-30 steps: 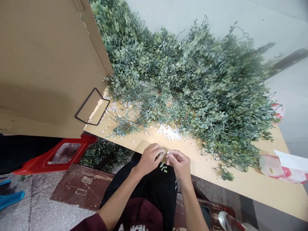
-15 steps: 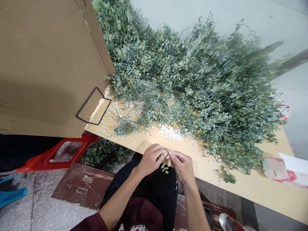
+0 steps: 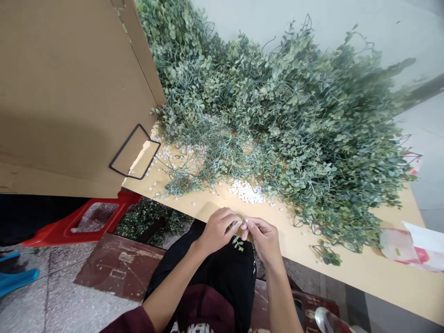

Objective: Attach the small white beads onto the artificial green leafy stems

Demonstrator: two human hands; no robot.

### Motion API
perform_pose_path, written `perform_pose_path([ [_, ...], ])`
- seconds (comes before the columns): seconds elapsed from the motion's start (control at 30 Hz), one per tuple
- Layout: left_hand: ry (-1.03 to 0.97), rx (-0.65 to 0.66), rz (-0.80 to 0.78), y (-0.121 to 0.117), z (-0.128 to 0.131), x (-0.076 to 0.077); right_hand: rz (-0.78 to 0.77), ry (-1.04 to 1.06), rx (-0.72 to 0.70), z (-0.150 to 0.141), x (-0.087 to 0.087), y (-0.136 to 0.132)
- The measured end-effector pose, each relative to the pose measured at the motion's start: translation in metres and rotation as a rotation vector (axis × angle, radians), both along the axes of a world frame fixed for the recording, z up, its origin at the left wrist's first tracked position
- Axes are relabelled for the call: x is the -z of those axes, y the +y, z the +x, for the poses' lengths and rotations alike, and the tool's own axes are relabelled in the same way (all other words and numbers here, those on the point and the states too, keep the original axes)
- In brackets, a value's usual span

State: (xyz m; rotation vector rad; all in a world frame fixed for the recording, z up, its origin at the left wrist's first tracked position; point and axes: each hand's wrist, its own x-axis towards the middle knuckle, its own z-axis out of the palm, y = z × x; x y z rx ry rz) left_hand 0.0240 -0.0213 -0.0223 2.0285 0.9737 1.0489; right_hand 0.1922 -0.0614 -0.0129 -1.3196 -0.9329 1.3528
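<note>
Barely shifted, left hand [image 3: 217, 230] and right hand [image 3: 263, 239] pinch one small leafy sprig [image 3: 237, 243] (inside of the cardboard carton [image 3: 69, 92] hidden).

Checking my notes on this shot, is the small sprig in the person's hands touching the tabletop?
No, the small green sprig hangs below the left hand and right hand, against the black trousers, clear of the tabletop.

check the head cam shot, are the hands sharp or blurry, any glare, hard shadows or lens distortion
In the head view, the left hand and right hand look fairly sharp, the small sprig slightly soft; light is soft, without strong glare; a dim shadow crosses the cardboard sheet; wide-angle stretching shows toward the frame edges.
</note>
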Motion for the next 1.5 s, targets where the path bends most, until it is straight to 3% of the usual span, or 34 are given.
perform_pose_path([
  [1.27, -0.025, -0.021, 0.021, -0.0011, 0.0004, 0.0018, 0.008, -0.004, 0.061, -0.0047, -0.0013, 0.0021],
  [1.5, -0.038, -0.075, 0.003, -0.001, 0.0032, 0.0006, -0.037, -0.054, 0.012, -0.0046, -0.0055, 0.0067],
])
